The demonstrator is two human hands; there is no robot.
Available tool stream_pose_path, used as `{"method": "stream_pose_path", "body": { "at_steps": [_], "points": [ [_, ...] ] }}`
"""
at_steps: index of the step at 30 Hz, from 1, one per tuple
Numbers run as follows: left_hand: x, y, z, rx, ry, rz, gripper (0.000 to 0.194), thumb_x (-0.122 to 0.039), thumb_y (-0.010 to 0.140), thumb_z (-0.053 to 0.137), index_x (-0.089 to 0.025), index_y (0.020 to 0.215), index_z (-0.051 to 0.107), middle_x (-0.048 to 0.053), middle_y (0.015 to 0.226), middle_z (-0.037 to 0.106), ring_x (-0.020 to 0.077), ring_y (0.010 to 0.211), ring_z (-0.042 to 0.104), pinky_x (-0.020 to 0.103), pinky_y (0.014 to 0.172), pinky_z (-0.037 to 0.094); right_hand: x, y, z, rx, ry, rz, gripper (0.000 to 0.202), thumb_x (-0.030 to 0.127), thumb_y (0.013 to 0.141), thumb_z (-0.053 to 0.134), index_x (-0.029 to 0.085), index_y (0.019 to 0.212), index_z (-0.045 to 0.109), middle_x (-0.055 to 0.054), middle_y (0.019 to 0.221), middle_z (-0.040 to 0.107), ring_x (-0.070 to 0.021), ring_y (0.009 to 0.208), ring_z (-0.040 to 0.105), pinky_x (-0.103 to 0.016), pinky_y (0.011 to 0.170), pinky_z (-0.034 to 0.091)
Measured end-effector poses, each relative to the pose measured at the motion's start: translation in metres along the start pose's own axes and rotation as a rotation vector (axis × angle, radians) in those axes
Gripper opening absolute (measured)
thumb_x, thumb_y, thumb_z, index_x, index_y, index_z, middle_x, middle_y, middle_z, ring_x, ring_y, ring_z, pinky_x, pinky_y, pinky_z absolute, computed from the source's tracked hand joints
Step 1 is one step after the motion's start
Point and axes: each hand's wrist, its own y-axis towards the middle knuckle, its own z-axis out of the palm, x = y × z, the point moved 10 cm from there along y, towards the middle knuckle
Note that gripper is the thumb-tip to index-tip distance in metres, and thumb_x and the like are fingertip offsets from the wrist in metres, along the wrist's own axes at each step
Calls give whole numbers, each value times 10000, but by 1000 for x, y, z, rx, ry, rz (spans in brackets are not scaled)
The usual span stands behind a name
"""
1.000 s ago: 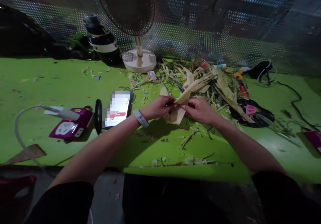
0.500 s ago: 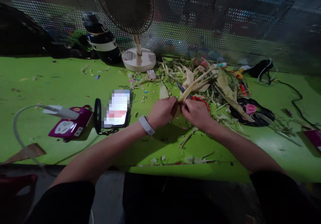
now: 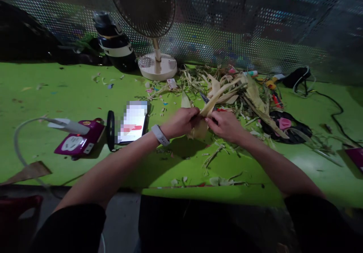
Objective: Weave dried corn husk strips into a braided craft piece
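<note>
My left hand [image 3: 183,121], with a pale band on its wrist, is closed, its fingers pinched on a pale yellow dried leaf [image 3: 212,103]. A wide part of the leaf hangs below the fingers. Close beside it, my right hand [image 3: 224,125] pinches the same leaf between thumb and fingers. The leaf's long end runs up and right, over the heap of dried leaves and trimmings [image 3: 227,92]. Scissors [image 3: 204,98] with a dark blade and red handle lie just behind the hands, partly covered by the leaf and my right hand.
A lit phone [image 3: 134,122] lies on the green table [image 3: 93,185], left of my hands. Further left is a purple device [image 3: 81,137] with a white cable. A fan [image 3: 157,65] and a dark bottle [image 3: 117,48] stand behind. A black flower-shaped item [image 3: 296,134] lies right.
My left hand has shifted slightly left, and its wrist has moved left and up. More of the leaf shows below the fingers. My right hand has barely moved.
</note>
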Motion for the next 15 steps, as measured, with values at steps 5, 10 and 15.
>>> {"method": "stream_pose_path", "body": {
  "at_steps": [5, 10, 15],
  "points": [
    [-6, -3, 10, -17, 228, -96, 104, -205, 877, 460, -155, 846, 546, 77, 747, 616, 168, 619, 531, 279, 567, 302, 4, -1, 8, -39, -206, 105, 292, 256, 914, 377, 112, 918, 632, -143, 745, 682, -211, 611, 563, -310, 569, 258],
    [-5, 1, 8, -39, 262, -156, 141, -219, 900, 432, -143, 878, 549, 103, 784, 631, 195, 656, 562, 306, 591, 319, 1, 2, 1, -93, -188, 153, 274, 231, 914, 401, 105, 908, 645, -148, 759, 688, -194, 594, 564, -306, 564, 283],
    [66, -7, -58, -402, -4, -372, 145, -200, 824, 542, -188, 690, 487, 50, 673, 543, 206, 739, 566, 314, 660, 350, -66, 3, -44, -283, 13, 353, 128, 201, 820, 535, 151, 786, 648, -92, 703, 657, -192, 618, 567, -313, 619, 368]
  ]
}}
